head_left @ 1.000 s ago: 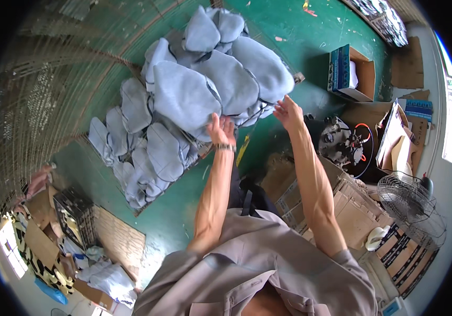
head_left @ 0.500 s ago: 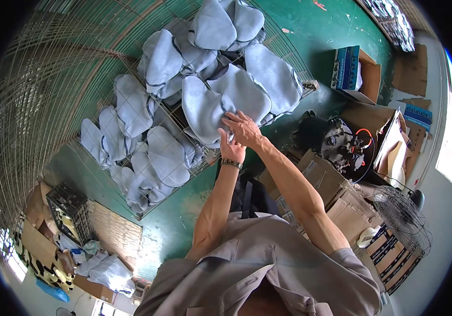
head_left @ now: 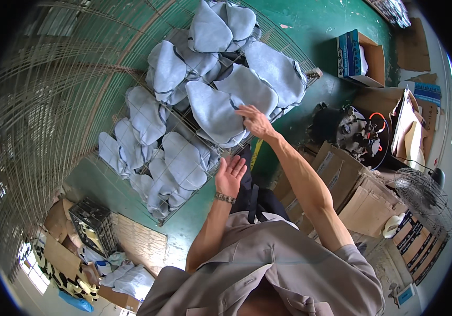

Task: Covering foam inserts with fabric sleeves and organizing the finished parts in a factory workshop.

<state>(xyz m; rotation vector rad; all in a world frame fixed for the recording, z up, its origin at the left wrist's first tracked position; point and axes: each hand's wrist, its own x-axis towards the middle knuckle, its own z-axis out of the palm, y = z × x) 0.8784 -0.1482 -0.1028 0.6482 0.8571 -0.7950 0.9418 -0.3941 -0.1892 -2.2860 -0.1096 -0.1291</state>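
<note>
The left hand (head_left: 229,178) is now away from the right hand (head_left: 260,125), fingers spread. The right fingers touch a gray pad (head_left: 213,110) on the wire rack (head_left: 314,72); I can't tell if they pinch. Flat cardboard (head_left: 369,206) lies nearby.

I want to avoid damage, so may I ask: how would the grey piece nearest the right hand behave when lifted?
The grey piece would probably flex, since its surface bows softly. It may be light for its size, as its edge looks thin. Its dull, felt-like surface suggests little slipping.
</note>
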